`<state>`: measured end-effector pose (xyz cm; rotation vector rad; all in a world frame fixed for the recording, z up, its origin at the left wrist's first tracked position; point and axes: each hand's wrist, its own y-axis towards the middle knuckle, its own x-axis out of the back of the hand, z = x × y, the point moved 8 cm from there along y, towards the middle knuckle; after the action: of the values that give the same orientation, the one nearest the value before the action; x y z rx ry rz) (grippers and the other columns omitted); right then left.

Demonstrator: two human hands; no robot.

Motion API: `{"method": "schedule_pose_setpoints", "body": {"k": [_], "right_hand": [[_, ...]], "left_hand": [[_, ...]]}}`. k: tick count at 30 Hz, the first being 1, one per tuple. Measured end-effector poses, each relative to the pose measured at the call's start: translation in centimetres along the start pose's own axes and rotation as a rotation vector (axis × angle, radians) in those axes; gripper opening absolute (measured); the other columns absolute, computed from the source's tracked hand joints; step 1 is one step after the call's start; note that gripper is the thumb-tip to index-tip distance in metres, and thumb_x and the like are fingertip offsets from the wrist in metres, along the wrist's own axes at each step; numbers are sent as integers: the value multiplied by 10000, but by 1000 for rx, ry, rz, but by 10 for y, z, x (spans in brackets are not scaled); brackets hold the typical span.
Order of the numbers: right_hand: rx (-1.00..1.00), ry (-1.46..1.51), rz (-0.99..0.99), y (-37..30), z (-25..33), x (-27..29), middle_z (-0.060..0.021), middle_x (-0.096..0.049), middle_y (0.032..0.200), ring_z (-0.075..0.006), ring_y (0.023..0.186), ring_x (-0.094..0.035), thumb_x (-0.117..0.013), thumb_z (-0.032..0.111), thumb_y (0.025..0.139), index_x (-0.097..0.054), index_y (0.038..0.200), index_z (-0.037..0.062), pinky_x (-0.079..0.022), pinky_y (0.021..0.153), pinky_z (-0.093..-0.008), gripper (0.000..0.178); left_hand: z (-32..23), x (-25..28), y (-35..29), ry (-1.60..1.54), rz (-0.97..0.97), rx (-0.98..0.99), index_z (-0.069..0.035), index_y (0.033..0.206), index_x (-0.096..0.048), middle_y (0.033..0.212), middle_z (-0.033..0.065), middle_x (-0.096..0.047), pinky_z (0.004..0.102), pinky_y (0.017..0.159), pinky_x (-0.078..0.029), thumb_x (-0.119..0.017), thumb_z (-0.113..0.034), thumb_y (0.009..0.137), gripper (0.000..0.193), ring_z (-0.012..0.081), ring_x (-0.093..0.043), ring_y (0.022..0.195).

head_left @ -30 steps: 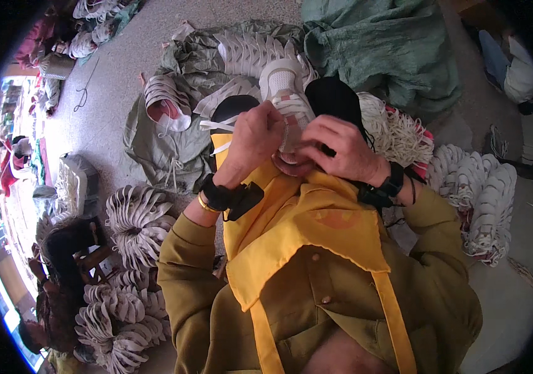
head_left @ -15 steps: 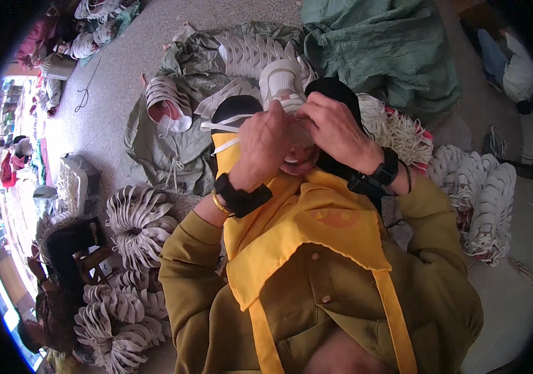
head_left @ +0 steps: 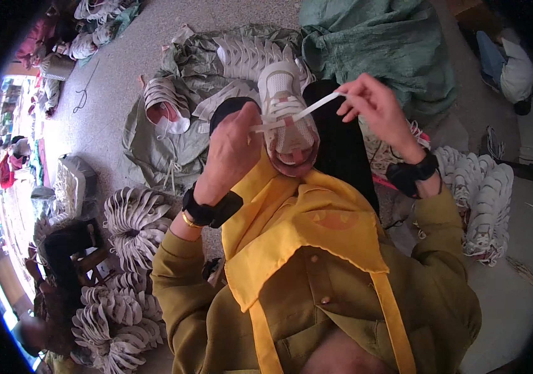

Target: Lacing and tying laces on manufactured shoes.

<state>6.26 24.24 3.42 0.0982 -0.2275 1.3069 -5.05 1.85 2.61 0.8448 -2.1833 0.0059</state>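
A pale shoe upper (head_left: 291, 140) with mesh, pinkish trim and a partly laced front lies between my knees, its toe pointing away from me. A flat white shoelace (head_left: 318, 106) runs from its eyelets. My right hand (head_left: 375, 115) pinches one end of the lace, drawn taut up and to the right. At the left of the upper, my left hand (head_left: 235, 142) is closed round the other stretch of lace, close to the eyelets. A yellow apron (head_left: 304, 230) covers my lap below the shoe upper.
Nested shoe uppers (head_left: 251, 56) lie on a grey-green sack (head_left: 148, 146) ahead. A larger green sack (head_left: 378, 50) sits at the far right. Laced uppers (head_left: 487, 218) are stacked at right, and fanned bundles of pale pieces (head_left: 132, 221) at left. Another person (head_left: 48, 299) is at the left rim.
My hands were together over the shoe upper and have moved apart, the right one up and to the right, the left one down and left. The lace is now stretched out to the right.
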Motion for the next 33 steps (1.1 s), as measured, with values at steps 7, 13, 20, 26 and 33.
{"method": "schedule_pose_setpoints", "body": {"k": [7, 13, 20, 26, 33], "right_hand": [[6, 884, -67, -7, -4, 37, -239, -628, 1237, -266, 1091, -676, -458, 97, 1056, -555, 1088, 0, -575, 975, -337, 141], [232, 974, -191, -30, -60, 186, -206, -640, 1204, -256, 1051, -645, -546, 45, 1005, -606, 1171, -73, -536, 962, -367, 213], [195, 615, -665, -77, -107, 288, -180, -660, 1186, -248, 1072, -651, -616, 51, 962, -621, 1177, -58, -521, 984, -350, 241], [-4, -183, -368, -26, -57, 97, -89, -686, 1165, -122, 833, -678, -705, 81, 909, -671, 1176, 47, -565, 722, -284, 271], [311, -386, -2, -6, -3, -46, -119, -683, 1016, -245, 753, -680, -715, 41, 865, -656, 1056, 14, -536, 634, -304, 201]], "left_hand": [[-4, 21, 1, 25, -162, 52, -11, 897, -516, 818, 177, -573, 477, 679, -456, -571, 41, 827, 102, 425, -569, 813], [-16, 8, 3, 36, -172, -47, 7, 932, -539, 876, 139, -561, 346, 645, -512, -615, 85, 828, 151, 294, -603, 715], [-3, -15, -9, -70, -63, 25, 24, 966, -525, 891, 162, -576, 357, 716, -524, -607, 94, 819, 182, 334, -641, 801], [-1, -16, -11, -53, -20, 55, 11, 955, -533, 849, 158, -578, 352, 694, -517, -602, 81, 843, 149, 334, -642, 766], [-3, -15, -11, -15, 15, 5, -3, 907, -541, 807, 142, -545, 354, 603, -471, -602, 47, 867, 88, 320, -583, 672]]}}
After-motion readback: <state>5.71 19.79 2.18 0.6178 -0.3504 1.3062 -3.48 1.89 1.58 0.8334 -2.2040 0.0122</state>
